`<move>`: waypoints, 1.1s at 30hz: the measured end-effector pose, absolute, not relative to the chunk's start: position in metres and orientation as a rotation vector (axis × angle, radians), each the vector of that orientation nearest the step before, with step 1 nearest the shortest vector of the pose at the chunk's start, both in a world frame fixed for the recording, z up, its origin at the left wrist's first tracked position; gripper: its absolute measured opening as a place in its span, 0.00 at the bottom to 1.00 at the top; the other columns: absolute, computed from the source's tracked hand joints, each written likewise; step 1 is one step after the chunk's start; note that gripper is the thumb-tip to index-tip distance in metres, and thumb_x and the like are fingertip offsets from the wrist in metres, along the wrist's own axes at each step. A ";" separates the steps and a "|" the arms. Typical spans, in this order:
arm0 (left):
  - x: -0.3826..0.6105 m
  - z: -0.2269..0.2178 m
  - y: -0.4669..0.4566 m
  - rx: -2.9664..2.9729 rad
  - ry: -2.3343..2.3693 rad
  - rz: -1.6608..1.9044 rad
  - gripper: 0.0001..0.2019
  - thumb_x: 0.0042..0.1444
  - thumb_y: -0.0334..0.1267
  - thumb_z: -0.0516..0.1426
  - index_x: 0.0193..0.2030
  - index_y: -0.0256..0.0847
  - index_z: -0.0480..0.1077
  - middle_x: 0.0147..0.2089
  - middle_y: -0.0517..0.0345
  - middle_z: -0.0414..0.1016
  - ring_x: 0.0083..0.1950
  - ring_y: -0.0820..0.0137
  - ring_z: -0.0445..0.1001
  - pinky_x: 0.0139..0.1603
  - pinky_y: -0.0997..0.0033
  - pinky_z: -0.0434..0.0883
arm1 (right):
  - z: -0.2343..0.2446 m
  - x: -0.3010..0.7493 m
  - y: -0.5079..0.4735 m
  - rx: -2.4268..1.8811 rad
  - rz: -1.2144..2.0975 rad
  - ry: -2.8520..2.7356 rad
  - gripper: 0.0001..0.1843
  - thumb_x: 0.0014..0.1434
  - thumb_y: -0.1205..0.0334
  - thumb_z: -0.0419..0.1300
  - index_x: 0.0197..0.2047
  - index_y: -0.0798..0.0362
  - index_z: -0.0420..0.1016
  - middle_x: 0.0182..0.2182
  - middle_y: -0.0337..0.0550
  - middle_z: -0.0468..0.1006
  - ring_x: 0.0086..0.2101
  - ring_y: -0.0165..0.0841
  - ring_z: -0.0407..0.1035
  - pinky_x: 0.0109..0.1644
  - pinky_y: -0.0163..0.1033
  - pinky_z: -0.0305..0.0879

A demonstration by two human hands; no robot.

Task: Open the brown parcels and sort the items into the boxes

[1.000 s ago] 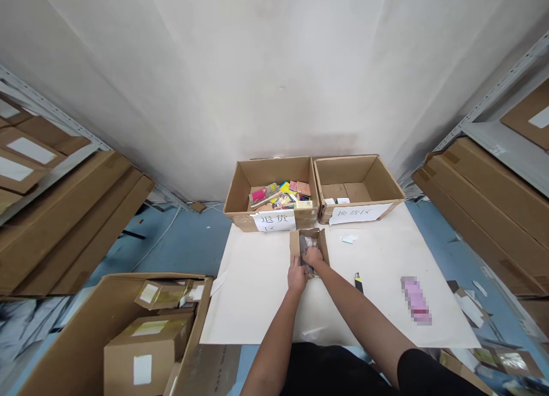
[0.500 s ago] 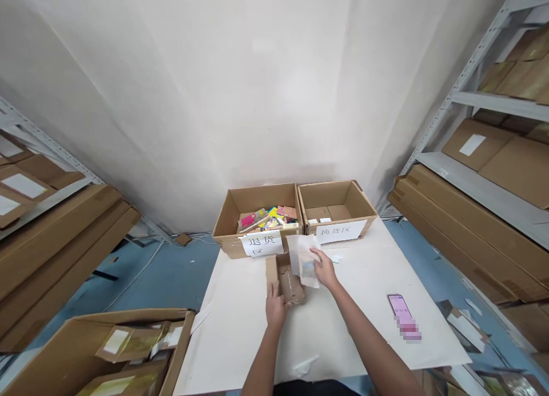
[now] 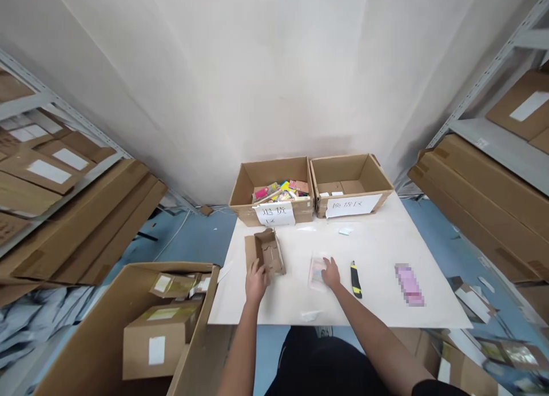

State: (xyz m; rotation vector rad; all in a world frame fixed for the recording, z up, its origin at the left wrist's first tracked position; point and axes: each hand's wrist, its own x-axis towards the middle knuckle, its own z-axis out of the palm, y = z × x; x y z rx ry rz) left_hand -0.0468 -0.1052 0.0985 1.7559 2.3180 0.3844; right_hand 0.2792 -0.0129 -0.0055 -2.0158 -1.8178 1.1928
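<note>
Cardboard box [image 3: 270, 257] at left hand [image 3: 256, 281]

The light is bright, with soft shadows on the surface [image 3: 377, 241]. The side shelves [image 3: 484, 135] look stretched and blurry.

1. Right hand [image 3: 330, 273] covers one edge of the clear packet [image 3: 316, 274], contents too blurred to name!
2. Left hand [image 3: 256, 281], fingers blurring, masks part of the small carton [image 3: 270, 252].
3. Pink oblong [image 3: 409, 284]: all coarse pixels, unreadable!
4. Big carton [image 3: 96, 321] runs off the bottom edge.
</note>
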 end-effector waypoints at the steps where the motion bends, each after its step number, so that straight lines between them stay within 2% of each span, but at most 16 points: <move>1: -0.031 0.098 -0.109 1.730 2.390 0.468 0.20 0.62 0.30 0.55 0.59 0.40 0.77 0.70 0.42 0.69 0.73 0.51 0.63 0.72 0.50 0.63 | -0.009 0.274 -0.022 -2.001 1.129 -1.934 0.44 0.54 0.67 0.57 0.75 0.53 0.62 0.77 0.52 0.51 0.74 0.49 0.45 0.76 0.49 0.45; 3: 0.007 0.093 -0.116 1.685 2.429 0.591 0.21 0.64 0.30 0.52 0.61 0.40 0.75 0.64 0.40 0.73 0.69 0.54 0.67 0.70 0.53 0.65 | -0.018 0.261 -0.041 -1.977 1.105 -2.181 0.47 0.56 0.67 0.57 0.78 0.49 0.53 0.79 0.49 0.42 0.76 0.50 0.39 0.76 0.52 0.43; 5: 0.046 0.085 -0.117 1.745 2.220 0.577 0.21 0.65 0.30 0.50 0.61 0.43 0.76 0.59 0.44 0.76 0.65 0.58 0.71 0.67 0.59 0.68 | -0.027 0.247 -0.056 -1.996 1.180 -2.356 0.52 0.55 0.67 0.60 0.80 0.48 0.47 0.79 0.50 0.36 0.76 0.56 0.34 0.75 0.61 0.44; 8: 0.087 0.066 -0.108 1.832 1.787 0.381 0.21 0.65 0.32 0.52 0.61 0.47 0.76 0.63 0.50 0.75 0.66 0.63 0.71 0.68 0.63 0.67 | -0.038 0.234 -0.064 -2.068 1.177 -2.472 0.49 0.57 0.66 0.60 0.79 0.56 0.48 0.78 0.58 0.34 0.75 0.61 0.32 0.71 0.68 0.49; 10: 0.095 0.049 -0.095 1.762 1.733 0.186 0.24 0.64 0.31 0.52 0.65 0.44 0.72 0.71 0.48 0.69 0.72 0.61 0.65 0.71 0.62 0.64 | -0.040 0.235 -0.061 -2.071 1.170 -2.502 0.47 0.58 0.67 0.58 0.79 0.61 0.49 0.78 0.60 0.36 0.75 0.60 0.33 0.70 0.66 0.55; 12: 0.094 0.033 -0.082 1.656 1.750 -0.072 0.30 0.62 0.30 0.52 0.72 0.41 0.64 0.79 0.45 0.54 0.79 0.57 0.54 0.73 0.57 0.62 | -0.040 0.242 -0.054 -2.011 1.223 -2.527 0.48 0.56 0.70 0.57 0.79 0.62 0.49 0.78 0.60 0.39 0.75 0.57 0.35 0.69 0.62 0.59; 14: 0.090 0.017 -0.071 1.587 1.722 -0.289 0.37 0.59 0.30 0.54 0.77 0.41 0.56 0.83 0.47 0.40 0.82 0.54 0.43 0.74 0.51 0.60 | -0.038 0.254 -0.049 -1.893 1.259 -2.540 0.50 0.54 0.73 0.56 0.79 0.60 0.48 0.78 0.56 0.41 0.76 0.52 0.37 0.71 0.58 0.58; 15: 0.089 0.010 -0.067 1.570 1.696 -0.358 0.40 0.58 0.30 0.55 0.78 0.43 0.53 0.83 0.49 0.37 0.82 0.53 0.40 0.74 0.47 0.59 | -0.038 0.260 -0.047 -1.823 1.256 -2.533 0.50 0.53 0.74 0.55 0.79 0.60 0.48 0.78 0.54 0.42 0.76 0.50 0.37 0.73 0.57 0.56; 19: 0.097 -0.013 -0.064 1.536 1.670 -0.440 0.46 0.54 0.33 0.58 0.80 0.46 0.48 0.83 0.49 0.33 0.82 0.47 0.35 0.75 0.34 0.49 | -0.033 0.297 -0.040 -1.654 1.159 -2.354 0.49 0.55 0.73 0.50 0.79 0.58 0.47 0.78 0.49 0.43 0.76 0.43 0.34 0.77 0.55 0.46; 22: 0.105 -0.023 -0.072 1.515 1.729 -0.434 0.48 0.55 0.36 0.57 0.81 0.48 0.42 0.84 0.52 0.27 0.83 0.48 0.29 0.75 0.32 0.48 | -0.028 0.335 -0.032 -1.692 1.109 -2.089 0.48 0.58 0.69 0.49 0.80 0.54 0.43 0.78 0.46 0.46 0.76 0.39 0.37 0.78 0.54 0.43; 24: 0.107 -0.026 -0.076 1.507 1.763 -0.413 0.48 0.55 0.36 0.56 0.81 0.48 0.40 0.84 0.54 0.25 0.83 0.51 0.28 0.74 0.33 0.50 | -0.024 0.363 -0.031 -1.884 1.094 -1.911 0.48 0.58 0.67 0.49 0.81 0.54 0.41 0.77 0.48 0.50 0.76 0.39 0.41 0.77 0.51 0.46; 27: 0.105 -0.023 -0.076 1.487 1.782 -0.412 0.48 0.54 0.35 0.57 0.81 0.48 0.42 0.84 0.53 0.29 0.83 0.52 0.32 0.74 0.36 0.52 | -0.019 0.394 -0.039 -2.353 1.159 -1.694 0.48 0.57 0.66 0.52 0.80 0.59 0.44 0.75 0.57 0.55 0.73 0.46 0.53 0.74 0.52 0.55; 29: 0.104 -0.017 -0.072 1.491 1.808 -0.374 0.44 0.54 0.35 0.57 0.79 0.46 0.49 0.83 0.48 0.37 0.82 0.50 0.40 0.73 0.38 0.55 | -0.014 0.398 -0.046 -2.495 1.120 -1.677 0.46 0.58 0.67 0.53 0.79 0.62 0.48 0.75 0.61 0.52 0.71 0.50 0.55 0.72 0.52 0.57; 31: 0.105 -0.011 -0.068 1.503 1.851 -0.307 0.38 0.54 0.35 0.57 0.74 0.43 0.60 0.80 0.41 0.51 0.78 0.47 0.53 0.70 0.41 0.59 | -0.009 0.387 -0.048 -2.411 0.955 -1.807 0.44 0.60 0.67 0.52 0.78 0.62 0.49 0.77 0.58 0.47 0.73 0.49 0.49 0.75 0.51 0.52; 33: 0.108 -0.007 -0.063 1.507 1.888 -0.259 0.30 0.55 0.33 0.56 0.67 0.39 0.68 0.72 0.35 0.66 0.72 0.46 0.62 0.67 0.43 0.62 | -0.004 0.364 -0.043 -2.217 0.846 -2.011 0.43 0.61 0.67 0.52 0.79 0.58 0.50 0.79 0.51 0.41 0.76 0.46 0.40 0.77 0.50 0.44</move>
